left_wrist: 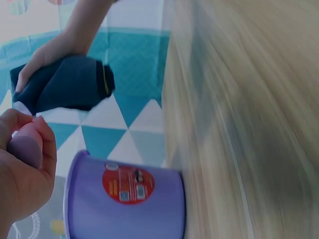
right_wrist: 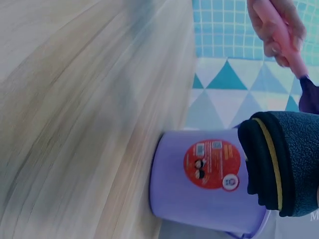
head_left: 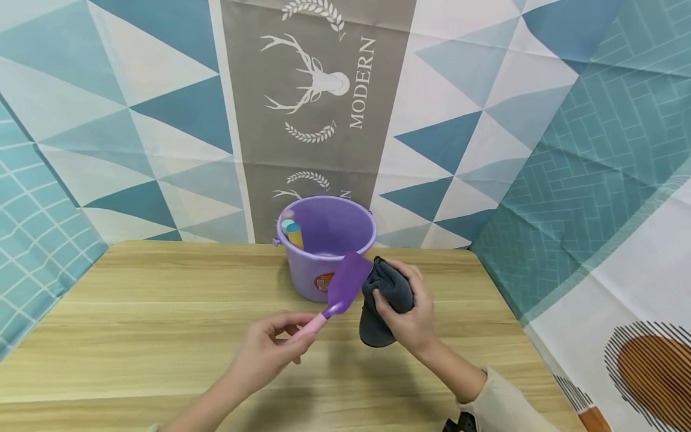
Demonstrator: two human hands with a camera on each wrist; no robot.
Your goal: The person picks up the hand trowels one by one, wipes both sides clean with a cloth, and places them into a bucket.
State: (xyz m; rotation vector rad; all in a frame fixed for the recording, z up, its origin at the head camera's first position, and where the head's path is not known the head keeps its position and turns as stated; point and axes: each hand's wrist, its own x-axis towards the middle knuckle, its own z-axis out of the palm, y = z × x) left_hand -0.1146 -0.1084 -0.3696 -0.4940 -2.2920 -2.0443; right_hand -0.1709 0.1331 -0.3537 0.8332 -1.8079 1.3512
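Note:
My left hand (head_left: pixel 270 354) grips the pink handle of a small purple shovel (head_left: pixel 346 279), its blade pointing up and to the right. A folded dark grey cloth (head_left: pixel 385 300) is held in my right hand (head_left: pixel 412 312), with the thumb across its front. The cloth's upper edge is right at the side of the blade in the head view. Behind both hands stands a purple bucket (head_left: pixel 308 273), and the blade overlaps its front. In the right wrist view the cloth (right_wrist: pixel 294 164) shows a yellow stripe along its folded edge, and the pink handle (right_wrist: pixel 281 35) sits between the left fingers.
Several coloured items, among them a yellow tube with a blue top (head_left: pixel 294 235), lean inside the bucket's left side. The bucket stands near the back edge of the wooden table (head_left: pixel 162 318). Patterned cloth walls (head_left: pixel 183 120) rise behind and on both sides.

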